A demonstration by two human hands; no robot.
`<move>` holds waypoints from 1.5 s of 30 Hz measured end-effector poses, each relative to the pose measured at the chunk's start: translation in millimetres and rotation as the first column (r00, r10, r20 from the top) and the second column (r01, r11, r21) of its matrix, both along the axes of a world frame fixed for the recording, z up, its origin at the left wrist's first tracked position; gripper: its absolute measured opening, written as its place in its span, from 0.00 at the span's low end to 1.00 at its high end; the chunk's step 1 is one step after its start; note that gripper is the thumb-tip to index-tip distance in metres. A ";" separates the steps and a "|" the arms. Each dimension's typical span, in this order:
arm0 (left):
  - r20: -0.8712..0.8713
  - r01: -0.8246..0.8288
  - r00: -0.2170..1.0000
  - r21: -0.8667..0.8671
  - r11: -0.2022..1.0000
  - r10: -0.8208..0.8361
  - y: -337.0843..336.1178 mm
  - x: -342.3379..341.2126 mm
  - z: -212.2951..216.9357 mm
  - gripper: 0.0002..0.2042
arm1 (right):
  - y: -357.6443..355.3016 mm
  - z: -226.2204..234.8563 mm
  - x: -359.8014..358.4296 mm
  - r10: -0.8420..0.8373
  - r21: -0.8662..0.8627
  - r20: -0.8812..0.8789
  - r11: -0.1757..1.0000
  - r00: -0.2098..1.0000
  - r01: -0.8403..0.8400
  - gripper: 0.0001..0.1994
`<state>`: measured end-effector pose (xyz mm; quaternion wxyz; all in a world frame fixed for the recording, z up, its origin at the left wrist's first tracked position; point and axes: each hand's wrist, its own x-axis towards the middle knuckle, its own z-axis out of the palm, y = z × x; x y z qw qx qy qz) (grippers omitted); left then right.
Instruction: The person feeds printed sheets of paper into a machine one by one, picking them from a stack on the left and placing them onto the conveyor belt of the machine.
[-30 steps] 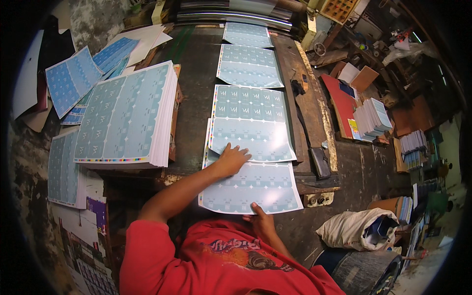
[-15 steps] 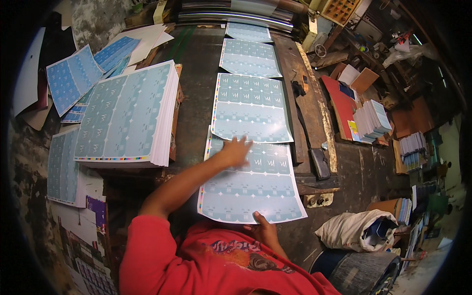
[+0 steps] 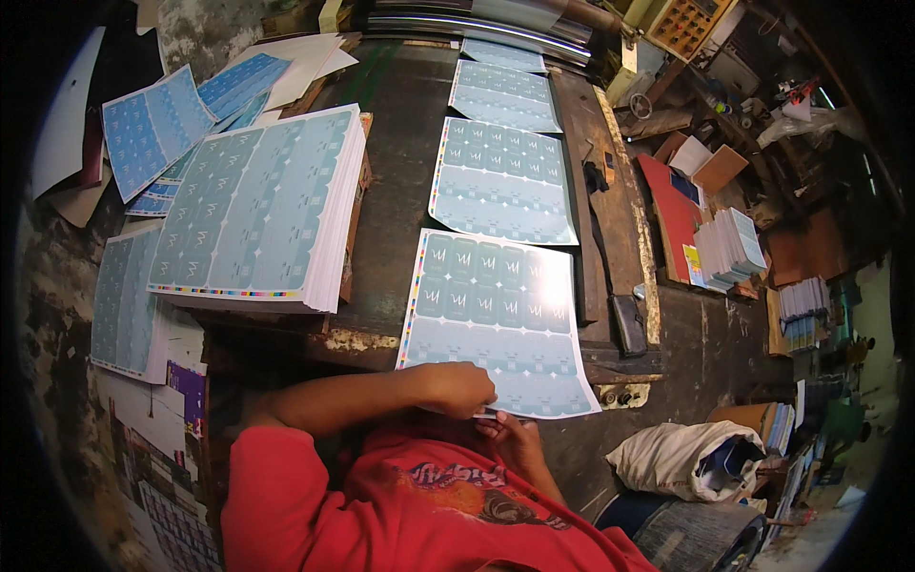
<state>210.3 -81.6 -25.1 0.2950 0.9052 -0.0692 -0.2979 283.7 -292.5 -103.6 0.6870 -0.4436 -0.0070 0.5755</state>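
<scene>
A glossy printed sheet with a pale blue-green pattern lies in front of me, its near edge reaching my body. My left hand is closed over that near edge, its fingertips hidden. Just right of it, my right hand is closed below the edge, thumb up and fingers curled. A small thin pale thing shows between the two hands, too small to name. Beyond the front sheet, a second printed sheet lies with its near edge close to the front sheet's far edge.
More sheets run in line back to metal rollers. A thick stack of printed sheets stands left. Wooden rails edge the table's right side, with a dark pouch on them. A white sack sits at lower right.
My left hand has come back from the front sheet's far part to its near edge, beside my right hand. The front sheet's far edge, covered by the second sheet before, now shows.
</scene>
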 end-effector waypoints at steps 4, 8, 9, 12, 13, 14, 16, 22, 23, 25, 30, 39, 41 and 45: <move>0.151 -0.126 0.982 0.065 0.990 0.115 2.1 -2.5 23.2 0.22 | 3.6 -38.7 14.6 -0.071 -0.094 0.006 0.993 0.997 0.071 0.19; 0.303 -0.261 0.927 0.100 0.960 0.221 -12.5 -9.8 19.1 0.26 | 11.1 -53.3 17.5 -0.091 -0.059 0.054 0.994 0.994 0.094 0.19; 0.299 -0.266 0.929 0.126 0.956 0.219 -15.4 -11.8 11.9 0.27 | 11.0 -55.2 18.7 -0.087 -0.073 0.039 0.993 0.995 0.090 0.19; 0.276 -0.276 0.937 0.202 0.940 0.216 -12.7 -8.0 -15.7 0.30 | 20.1 -39.6 18.2 -0.081 -0.130 0.048 0.988 0.996 0.087 0.21; 0.252 -0.274 0.943 0.219 0.936 0.217 -10.0 -5.5 -20.2 0.30 | 22.5 -34.2 17.2 -0.084 -0.154 0.059 0.984 0.995 0.092 0.21; 0.227 -0.271 0.949 0.236 0.933 0.218 -7.7 -3.0 -25.9 0.31 | 23.1 -36.5 17.8 -0.105 -0.152 0.042 0.982 0.994 0.110 0.23; 0.306 -0.307 0.925 0.256 0.916 0.225 -2.7 0.4 -48.4 0.31 | 23.2 -32.6 16.2 -0.111 -0.166 0.042 0.979 0.993 0.116 0.23; 0.334 -0.339 0.912 0.282 0.898 0.239 16.6 18.0 -65.5 0.32 | 21.3 -31.4 10.8 -0.135 -0.175 0.062 0.974 0.989 0.144 0.24; 0.325 -0.341 0.914 0.285 0.896 0.244 20.7 21.1 -67.4 0.32 | 21.0 -30.4 10.2 -0.136 -0.181 0.069 0.973 0.988 0.147 0.24; 0.311 -0.339 0.918 0.293 0.894 0.246 29.9 28.4 -64.9 0.33 | 21.2 -28.8 10.2 -0.125 -0.174 0.054 0.976 0.991 0.133 0.24; 0.358 -0.368 0.900 0.312 0.876 0.250 55.2 44.4 -79.3 0.30 | 20.3 -16.5 7.3 -0.119 -0.190 0.041 0.974 0.992 0.124 0.25; 0.389 -0.446 0.872 0.387 0.807 0.295 98.0 74.7 -91.1 0.35 | 9.5 4.2 -4.4 -0.135 -0.170 0.021 0.976 0.991 0.137 0.25; 0.400 -0.476 0.860 0.405 0.781 0.317 108.1 82.2 -95.0 0.36 | 5.6 10.1 -8.6 -0.144 -0.164 0.011 0.976 0.990 0.144 0.25; 0.425 -0.549 0.824 0.432 0.716 0.375 129.3 92.8 -99.3 0.36 | -2.5 25.6 -14.7 -0.146 -0.166 -0.018 0.976 0.989 0.141 0.25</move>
